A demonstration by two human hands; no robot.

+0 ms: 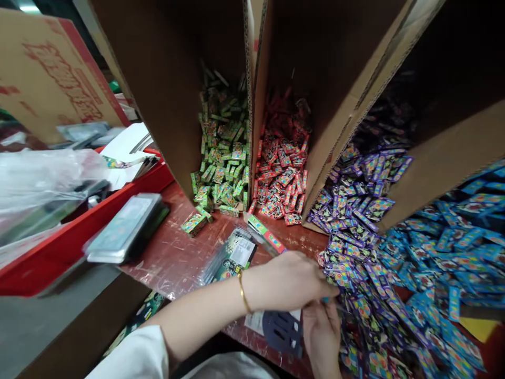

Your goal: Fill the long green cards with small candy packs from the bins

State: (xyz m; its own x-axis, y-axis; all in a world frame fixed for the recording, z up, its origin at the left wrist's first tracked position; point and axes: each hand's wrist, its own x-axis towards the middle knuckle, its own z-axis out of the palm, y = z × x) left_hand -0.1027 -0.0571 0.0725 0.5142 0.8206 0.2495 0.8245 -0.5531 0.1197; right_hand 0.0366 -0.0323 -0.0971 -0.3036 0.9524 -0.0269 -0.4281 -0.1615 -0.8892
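Observation:
My left hand, with a gold bracelet at its wrist, reaches across to the edge of the purple packets. My right hand is just below it, palm up, and the fingers of both meet. What lies between the fingers is mostly hidden; a small blue bit shows there. A green and red strip of small boxes lies beyond my left hand. Beside my left forearm rests a clear package with a dark card. A dark slotted piece lies left of my right hand.
Upright cardboard bins hold green, red and purple packets. Blue packets spread at the right. At the left, a red tray carries plastic bags and papers, with stacked clear cases beside it on the red table.

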